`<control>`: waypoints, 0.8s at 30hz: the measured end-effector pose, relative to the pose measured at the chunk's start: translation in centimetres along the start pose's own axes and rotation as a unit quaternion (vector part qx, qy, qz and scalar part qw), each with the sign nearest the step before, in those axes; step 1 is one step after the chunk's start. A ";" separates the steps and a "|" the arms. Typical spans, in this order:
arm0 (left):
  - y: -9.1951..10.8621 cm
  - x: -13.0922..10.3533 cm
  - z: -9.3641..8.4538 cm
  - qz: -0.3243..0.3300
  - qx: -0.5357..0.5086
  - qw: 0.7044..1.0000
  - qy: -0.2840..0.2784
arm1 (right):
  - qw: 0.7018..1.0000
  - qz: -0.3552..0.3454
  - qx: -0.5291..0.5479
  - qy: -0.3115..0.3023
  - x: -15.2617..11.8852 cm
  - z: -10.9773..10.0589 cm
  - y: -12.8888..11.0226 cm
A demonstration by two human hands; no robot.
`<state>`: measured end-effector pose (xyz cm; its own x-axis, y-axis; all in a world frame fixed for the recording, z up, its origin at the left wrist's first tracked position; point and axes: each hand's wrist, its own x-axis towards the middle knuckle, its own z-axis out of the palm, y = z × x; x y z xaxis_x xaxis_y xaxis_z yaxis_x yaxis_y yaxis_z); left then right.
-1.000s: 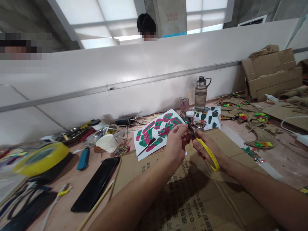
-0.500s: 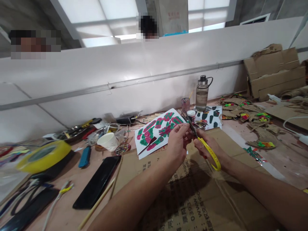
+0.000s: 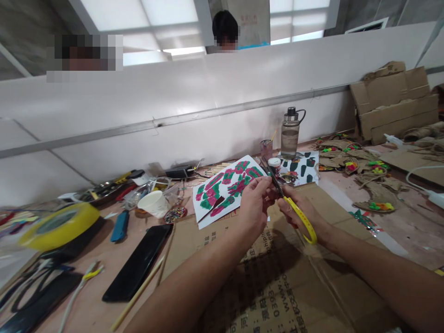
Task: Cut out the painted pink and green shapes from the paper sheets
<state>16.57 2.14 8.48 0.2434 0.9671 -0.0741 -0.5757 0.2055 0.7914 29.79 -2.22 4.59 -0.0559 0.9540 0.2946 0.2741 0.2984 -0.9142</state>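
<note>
In the scissors, dark metal blades are joined to handles of smooth yellow plastic. The cardboard is seen as matt and creased, and the sheet is made of paper, matt also. The phone is faced with glossy black. The stick is made of pale wood. The bottle is clear-walled and ringed with shiny metal.

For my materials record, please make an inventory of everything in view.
Metal scissors: 1, dark and yellow, centre
Painted paper sheets: 2, multicoloured, back centre
Flat printed cardboard: 1, brown, front
Transparent bottle: 1, greyish, back
Round tape roll: 1, yellow, left
Flat rectangular device: 1, black, left
Open cup: 1, white, left
Cut cardboard pieces: several, brown, right
People: 2, blurred, behind white partition
Small clutter: many, mixed, left
Left hand: 1, bare, beside scissors
Right hand: 1, bare, holding scissors
</note>
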 end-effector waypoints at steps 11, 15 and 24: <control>0.5 -0.2 0.3 0.008 -0.001 1.000 0.001 | 0.999 0.023 0.023 -0.011 -0.1 0.0 -0.3; 0.6 -0.2 0.3 0.013 0.005 1.000 0.003 | 0.999 0.023 0.031 -0.019 -0.1 0.0 0.0; 0.6 -0.3 0.3 0.009 -0.011 1.000 -0.008 | 0.999 0.028 0.012 -0.020 -0.1 -0.1 -0.4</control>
<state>16.36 1.94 9.13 0.2448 0.9682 -0.0512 -0.5976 0.1922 0.7784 29.80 -2.42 4.96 -0.0796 0.9695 0.2317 0.2540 0.2445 -0.9358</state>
